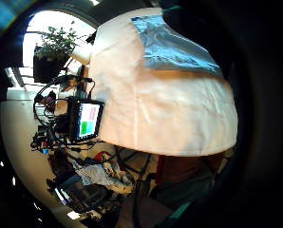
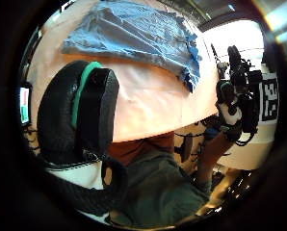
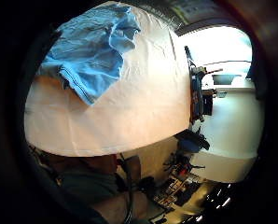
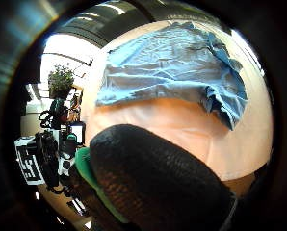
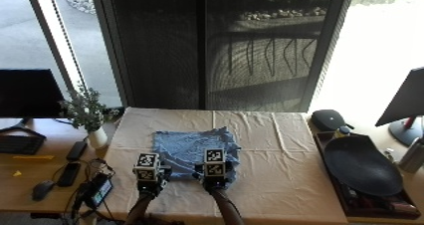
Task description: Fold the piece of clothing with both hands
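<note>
Here the blue shirt [image 5: 194, 148] lies spread but rumpled on the cream tablecloth [image 5: 285, 160], with the 2 gloved hands poised at its near edge: the left hand [image 5: 151, 179] just by the near left corner, the right hand [image 5: 213, 177] over the near right part, where the fabric is bunched. From the palm views the shirt sits ahead of both palms, apart from them, with bare cloth between, so neither hand seems to grasp anything; the left thumb [image 2: 85, 113] and right thumb [image 4: 153, 180] show lying relaxed rather than curled, and I take both hands as released, hovering close above the table. This looks like the very start of the fold, or a pause between folds. The next move likely calls for each hand to pinch a near corner or edge, and the crumpled right side may need smoothing first. Beyond the right hand, well apart, a dark tray [image 5: 361, 168] sits past the table edge; off to the left of the left hand stand a small plant [image 5: 85, 113] and a screen with cables [image 5: 98, 190]. Nothing lies between hands and shirt.
</note>
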The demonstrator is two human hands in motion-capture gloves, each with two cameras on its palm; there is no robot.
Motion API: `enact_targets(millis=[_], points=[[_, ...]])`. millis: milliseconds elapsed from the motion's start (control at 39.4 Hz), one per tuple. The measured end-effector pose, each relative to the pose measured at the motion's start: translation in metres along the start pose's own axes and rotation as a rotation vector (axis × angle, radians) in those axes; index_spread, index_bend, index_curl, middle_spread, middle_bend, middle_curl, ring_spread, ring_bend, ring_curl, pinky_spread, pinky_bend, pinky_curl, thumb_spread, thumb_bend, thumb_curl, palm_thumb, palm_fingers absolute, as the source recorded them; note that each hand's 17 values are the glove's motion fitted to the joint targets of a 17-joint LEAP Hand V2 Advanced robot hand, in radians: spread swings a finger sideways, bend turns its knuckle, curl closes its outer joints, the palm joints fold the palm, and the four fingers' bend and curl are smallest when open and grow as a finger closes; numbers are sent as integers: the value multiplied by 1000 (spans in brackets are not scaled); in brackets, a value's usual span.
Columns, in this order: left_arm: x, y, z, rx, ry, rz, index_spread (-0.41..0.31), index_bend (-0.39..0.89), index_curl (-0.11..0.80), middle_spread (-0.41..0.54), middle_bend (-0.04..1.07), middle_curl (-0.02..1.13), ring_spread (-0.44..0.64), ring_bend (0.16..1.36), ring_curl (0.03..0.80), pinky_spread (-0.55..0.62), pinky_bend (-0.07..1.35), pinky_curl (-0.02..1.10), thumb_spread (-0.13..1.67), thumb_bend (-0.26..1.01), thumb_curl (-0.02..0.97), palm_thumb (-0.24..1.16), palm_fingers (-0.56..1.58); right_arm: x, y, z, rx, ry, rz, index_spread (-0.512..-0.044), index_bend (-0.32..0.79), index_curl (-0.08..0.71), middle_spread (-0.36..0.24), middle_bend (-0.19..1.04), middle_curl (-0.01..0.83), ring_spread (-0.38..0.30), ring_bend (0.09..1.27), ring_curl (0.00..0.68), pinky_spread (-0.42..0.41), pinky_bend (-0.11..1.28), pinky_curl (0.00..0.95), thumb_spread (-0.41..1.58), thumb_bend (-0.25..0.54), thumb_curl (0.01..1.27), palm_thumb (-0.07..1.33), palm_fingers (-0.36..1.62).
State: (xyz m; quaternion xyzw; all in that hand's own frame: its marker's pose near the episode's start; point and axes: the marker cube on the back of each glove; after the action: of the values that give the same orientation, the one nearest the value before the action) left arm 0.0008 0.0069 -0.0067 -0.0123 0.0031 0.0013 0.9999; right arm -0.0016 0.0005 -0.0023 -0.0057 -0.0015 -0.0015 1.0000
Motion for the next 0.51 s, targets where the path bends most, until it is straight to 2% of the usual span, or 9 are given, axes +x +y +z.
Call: enact_targets(millis=[102, 203, 355, 508], points=[[0, 1, -5, 12, 18, 4, -56, 59, 22, 42, 209, 106, 172, 481, 136, 198, 503, 130, 685, 123, 34, 177, 331, -1, 1, -8, 7, 11, 5, -267, 106, 39, 24, 145, 39, 96, 206, 40, 175, 611, 177, 596, -2, 28, 25, 20], [-3, 1, -10, 48, 28, 2, -68, 84, 44, 56, 207, 153, 220, 526, 176, 253, 549, 168, 911, 143, 60, 210, 283, -1, 3, -20, 45, 11, 6, -326, 123, 65, 30, 161, 65, 122, 218, 63, 214, 663, 221, 776, -10, 50, 24, -31], [-6, -1, -13, 62, 37, 6, -82, 105, 77, 61, 221, 201, 259, 559, 202, 300, 585, 193, 1119, 143, 98, 223, 253, -4, 11, -26, 53, -19, -27, -372, 135, 99, 34, 171, 101, 152, 232, 89, 243, 683, 253, 942, -6, 87, 42, -54], [-7, 5, -24, 65, 19, 5, -88, 118, 109, 63, 226, 239, 276, 584, 221, 330, 595, 204, 1216, 133, 132, 238, 231, -9, 15, -33, 31, -26, -66, -392, 138, 129, 36, 170, 129, 168, 234, 111, 258, 690, 273, 1025, -8, 123, 65, -63]])
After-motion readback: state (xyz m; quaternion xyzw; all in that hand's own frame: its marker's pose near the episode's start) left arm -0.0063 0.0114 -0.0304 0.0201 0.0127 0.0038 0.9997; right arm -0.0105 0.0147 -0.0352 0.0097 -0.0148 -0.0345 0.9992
